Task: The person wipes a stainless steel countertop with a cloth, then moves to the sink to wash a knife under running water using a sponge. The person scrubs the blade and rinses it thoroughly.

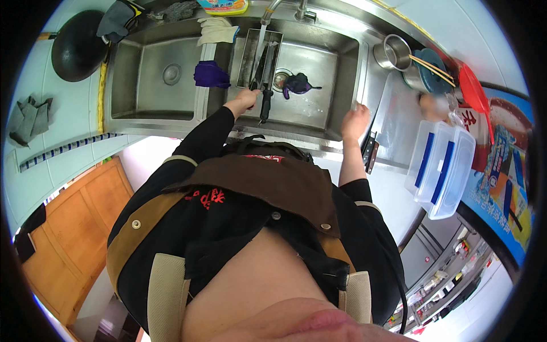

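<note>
My left hand [245, 100] is at the near end of a narrow steel box [250, 47] in the right sink basin, its fingers closed around a black-handled tool [253, 84]. Water runs from the tap [267, 17] into the box. Beside that hand, a long tool with a black handle [266, 104] leans out of the box. A wet dark purple cloth [298, 83] lies near the drain [282, 78]. My right hand [355, 122], its fingers curled, is at the right rim of the sink; whether it holds anything is unclear.
A folded purple cloth [211, 75] and pale gloves [216, 30] lie on the divider beside the left basin [166, 98]. Knives [370, 151] lie right of my right hand. Further right are a steel pot [392, 52], chopsticks [431, 69], a red strainer [474, 89] and clear plastic boxes [440, 169].
</note>
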A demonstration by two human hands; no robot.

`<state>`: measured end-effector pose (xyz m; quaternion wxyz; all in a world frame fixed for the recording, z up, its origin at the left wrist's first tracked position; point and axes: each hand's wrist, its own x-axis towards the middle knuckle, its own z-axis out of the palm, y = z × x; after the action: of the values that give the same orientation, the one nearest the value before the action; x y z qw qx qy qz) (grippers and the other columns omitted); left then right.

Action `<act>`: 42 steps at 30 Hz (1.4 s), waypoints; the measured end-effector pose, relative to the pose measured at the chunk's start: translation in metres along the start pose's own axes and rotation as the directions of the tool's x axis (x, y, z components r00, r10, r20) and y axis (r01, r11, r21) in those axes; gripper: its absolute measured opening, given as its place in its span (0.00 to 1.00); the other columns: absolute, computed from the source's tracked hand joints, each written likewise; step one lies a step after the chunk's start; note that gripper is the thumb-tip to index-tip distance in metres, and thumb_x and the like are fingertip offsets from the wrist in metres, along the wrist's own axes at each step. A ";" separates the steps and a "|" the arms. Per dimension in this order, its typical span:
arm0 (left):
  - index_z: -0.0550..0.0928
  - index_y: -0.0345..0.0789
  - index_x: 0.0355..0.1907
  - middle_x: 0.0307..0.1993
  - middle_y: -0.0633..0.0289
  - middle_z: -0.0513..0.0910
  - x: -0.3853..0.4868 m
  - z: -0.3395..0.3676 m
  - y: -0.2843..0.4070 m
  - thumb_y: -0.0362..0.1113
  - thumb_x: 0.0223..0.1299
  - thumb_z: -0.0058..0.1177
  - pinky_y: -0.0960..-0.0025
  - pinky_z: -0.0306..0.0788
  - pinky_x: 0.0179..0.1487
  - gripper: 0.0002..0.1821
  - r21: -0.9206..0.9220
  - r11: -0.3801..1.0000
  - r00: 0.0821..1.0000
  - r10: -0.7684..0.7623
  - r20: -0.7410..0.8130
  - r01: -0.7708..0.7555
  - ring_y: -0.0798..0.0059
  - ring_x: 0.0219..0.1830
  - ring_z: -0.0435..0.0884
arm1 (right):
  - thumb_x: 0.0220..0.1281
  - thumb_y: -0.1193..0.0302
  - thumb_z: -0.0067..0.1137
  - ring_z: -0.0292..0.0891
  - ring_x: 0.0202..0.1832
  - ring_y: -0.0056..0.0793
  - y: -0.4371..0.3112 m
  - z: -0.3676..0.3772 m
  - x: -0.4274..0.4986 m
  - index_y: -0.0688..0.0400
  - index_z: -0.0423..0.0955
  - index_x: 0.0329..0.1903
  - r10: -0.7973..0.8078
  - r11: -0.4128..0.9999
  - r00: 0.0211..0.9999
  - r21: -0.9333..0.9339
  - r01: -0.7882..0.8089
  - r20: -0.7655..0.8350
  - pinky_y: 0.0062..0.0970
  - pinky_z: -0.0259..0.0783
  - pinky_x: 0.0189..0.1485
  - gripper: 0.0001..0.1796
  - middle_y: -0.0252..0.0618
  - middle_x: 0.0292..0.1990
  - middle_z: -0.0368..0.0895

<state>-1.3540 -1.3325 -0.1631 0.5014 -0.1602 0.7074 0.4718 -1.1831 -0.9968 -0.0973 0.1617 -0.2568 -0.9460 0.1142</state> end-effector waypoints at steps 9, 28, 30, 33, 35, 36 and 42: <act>0.69 0.38 0.45 0.23 0.64 0.75 -0.129 -0.026 0.024 0.40 0.69 0.45 0.72 0.69 0.23 0.09 -0.402 0.915 0.995 0.068 0.077 -0.031 0.76 0.20 0.73 | 0.63 0.68 0.48 0.58 0.65 0.47 -0.109 0.149 0.038 0.47 0.61 0.66 -0.021 0.987 0.627 -0.083 0.136 0.779 0.48 0.60 0.63 0.28 0.45 0.66 0.57; 0.70 0.33 0.55 0.34 0.64 0.75 -0.171 -0.012 0.031 0.30 0.68 0.45 0.80 0.60 0.23 0.14 -0.834 0.525 0.944 0.154 0.291 0.171 0.85 0.22 0.64 | 0.58 0.71 0.57 0.76 0.36 0.28 -0.032 0.157 0.031 0.65 0.75 0.46 0.082 -0.255 0.512 0.514 -0.819 0.855 0.26 0.72 0.41 0.15 0.36 0.35 0.79; 0.70 0.34 0.55 0.34 0.64 0.74 -0.173 -0.012 0.035 0.30 0.68 0.44 0.80 0.59 0.23 0.14 -0.815 0.560 0.944 0.162 0.288 0.152 0.85 0.22 0.64 | 0.62 0.67 0.57 0.76 0.38 0.25 -0.063 0.117 0.078 0.66 0.75 0.51 0.113 0.029 0.698 0.700 -0.714 0.708 0.24 0.71 0.43 0.19 0.37 0.39 0.81; 0.70 0.34 0.55 0.34 0.65 0.74 -0.177 -0.016 0.036 0.30 0.68 0.44 0.80 0.60 0.23 0.14 -0.802 0.582 0.937 0.188 0.293 0.134 0.85 0.22 0.64 | 0.62 0.63 0.59 0.75 0.39 0.22 -0.112 0.086 0.150 0.68 0.77 0.50 0.049 0.403 0.865 0.783 -0.474 0.499 0.22 0.69 0.45 0.22 0.37 0.40 0.82; 0.70 0.34 0.55 0.34 0.65 0.74 -0.177 -0.019 0.037 0.31 0.68 0.44 0.80 0.60 0.24 0.14 -0.795 0.594 0.934 0.205 0.294 0.120 0.85 0.23 0.65 | 0.61 0.61 0.59 0.75 0.38 0.23 -0.134 0.100 0.192 0.67 0.80 0.45 0.090 0.456 0.804 0.694 -0.557 0.587 0.23 0.68 0.46 0.20 0.37 0.38 0.82; 0.70 0.34 0.55 0.34 0.65 0.73 -0.176 -0.021 0.040 0.31 0.68 0.44 0.80 0.60 0.24 0.14 -0.784 0.610 0.931 0.208 0.300 0.116 0.85 0.23 0.65 | 0.61 0.60 0.59 0.74 0.37 0.24 -0.136 0.117 0.213 0.66 0.80 0.44 0.154 0.480 0.833 0.697 -0.532 0.531 0.24 0.68 0.44 0.20 0.37 0.37 0.82; 0.68 0.35 0.58 0.33 0.65 0.73 -0.181 -0.021 0.033 0.32 0.69 0.44 0.81 0.59 0.23 0.16 -0.750 0.658 0.952 0.187 0.244 0.063 0.86 0.22 0.64 | 0.60 0.63 0.60 0.76 0.32 0.26 -0.157 0.111 0.229 0.63 0.79 0.45 0.186 0.272 0.762 0.713 -0.647 0.620 0.25 0.68 0.33 0.17 0.39 0.34 0.82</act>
<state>-1.3077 -1.3779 0.0104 0.4751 -0.2544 0.3701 0.7567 -1.4812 -1.0244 -0.0961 0.0296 -0.3420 -0.6302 0.6964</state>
